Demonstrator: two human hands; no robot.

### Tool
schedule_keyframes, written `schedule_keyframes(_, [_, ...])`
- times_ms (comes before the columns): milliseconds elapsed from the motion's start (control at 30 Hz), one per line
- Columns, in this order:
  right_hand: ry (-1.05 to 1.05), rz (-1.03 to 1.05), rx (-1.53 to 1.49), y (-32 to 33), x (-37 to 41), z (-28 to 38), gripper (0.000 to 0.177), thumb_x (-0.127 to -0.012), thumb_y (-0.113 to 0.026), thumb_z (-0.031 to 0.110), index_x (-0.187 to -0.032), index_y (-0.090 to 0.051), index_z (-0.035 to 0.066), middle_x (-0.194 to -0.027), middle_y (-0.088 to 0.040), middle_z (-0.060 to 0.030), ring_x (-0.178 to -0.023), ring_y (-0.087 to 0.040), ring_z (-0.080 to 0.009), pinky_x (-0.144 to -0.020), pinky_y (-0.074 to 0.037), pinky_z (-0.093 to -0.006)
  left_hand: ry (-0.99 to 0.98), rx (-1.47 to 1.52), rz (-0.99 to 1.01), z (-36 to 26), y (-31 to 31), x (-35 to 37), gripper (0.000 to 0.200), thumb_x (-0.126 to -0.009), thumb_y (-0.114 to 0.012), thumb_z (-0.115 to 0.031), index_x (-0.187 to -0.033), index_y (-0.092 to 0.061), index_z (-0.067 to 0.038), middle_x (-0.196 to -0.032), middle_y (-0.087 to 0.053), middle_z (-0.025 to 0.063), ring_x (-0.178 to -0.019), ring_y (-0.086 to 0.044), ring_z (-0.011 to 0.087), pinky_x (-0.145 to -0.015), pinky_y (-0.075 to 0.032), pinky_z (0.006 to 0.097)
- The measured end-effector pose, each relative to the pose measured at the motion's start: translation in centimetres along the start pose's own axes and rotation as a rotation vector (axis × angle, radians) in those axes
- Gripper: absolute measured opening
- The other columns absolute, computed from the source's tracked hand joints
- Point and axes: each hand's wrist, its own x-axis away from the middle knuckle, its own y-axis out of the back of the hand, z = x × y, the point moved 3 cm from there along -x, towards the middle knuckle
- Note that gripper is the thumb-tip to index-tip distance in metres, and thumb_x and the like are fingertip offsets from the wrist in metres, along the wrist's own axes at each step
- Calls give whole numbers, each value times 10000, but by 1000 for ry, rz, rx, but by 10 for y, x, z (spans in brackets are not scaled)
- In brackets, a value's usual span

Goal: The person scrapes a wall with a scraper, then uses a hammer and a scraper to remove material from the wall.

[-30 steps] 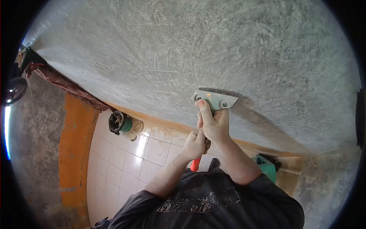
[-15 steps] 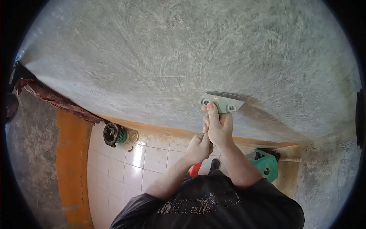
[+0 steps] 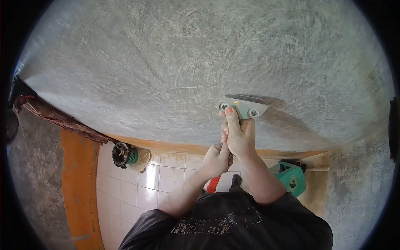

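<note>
A wide-bladed scraper, with two screws showing on its head, is held up against the grey scuffed wall. My right hand is closed round it just below the blade, the thumb laid along the head. Lower down, my left hand is closed as well, wrapped round the lower part of the handle. Most of the handle is hidden by my fingers. The blade's edge points up the wall, and its shadow falls to the right.
White tiles cover the floor. A green basket with a dark liner stands by the wall at left. A green plastic stool-like object is at right. Orange paint bands the left wall, and dark red cloth hangs along the upper left.
The scraper blade has shifted slightly up the wall, with both hands keeping their hold. The camera view has tilted a little.
</note>
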Motion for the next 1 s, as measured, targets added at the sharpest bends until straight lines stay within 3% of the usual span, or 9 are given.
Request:
schedule_keyframes(167, [-37, -64, -10, 8, 5, -16, 375, -898, -500, 348, -811, -557, -13, -484, -402, 40, -376, -388, -49, -356, -327, -203, 96, -55, -54, 14, 0, 0, 460, -946, -322, -409, -618, -385, -92, -486, -391, -22, -379, -345, 58, -350, -303, 221])
schedule_keyframes(700, [25, 15, -19, 4, 1, 8, 394, -893, -505, 366, -798, -567, -11, -484, -411, 32, -383, -402, -52, -365, -348, -210, 32, -13, -8, 0, -2, -1, 484, -944, -310, -423, -613, -400, -81, -475, -395, -7, -359, -351, 72, -343, -302, 226])
schedule_keyframes(800, [-28, -38, 14, 8, 5, -8, 398, -889, -511, 371, -798, -567, -13, -485, -410, 33, -385, -404, -54, -367, -350, -211, 118, -46, -75, 7, -5, 3, 487, -945, -307, -421, -603, -392, -85, -474, -394, -9, -361, -350, 68, -341, -291, 227])
schedule_keyframes(900, [-44, -14, 45, 6, 4, 1, 394, -888, -512, 368, -795, -562, -11, -491, -419, 31, -388, -408, -54, -370, -350, -209, 77, -123, -80, 0, -9, 4, 539, -922, -235, -519, -592, -337, -106, -481, -349, -5, -370, -309, 75, -337, -277, 228])
schedule_keyframes(1000, [11, 24, -27, 0, 0, 10, 384, -889, -509, 363, -787, -556, -4, -483, -414, 35, -381, -399, -50, -364, -338, -207, -3, -104, -24, -12, -6, 2, 545, -920, -228, -525, -594, -342, -103, -478, -344, -4, -369, -306, 77, -337, -276, 229])
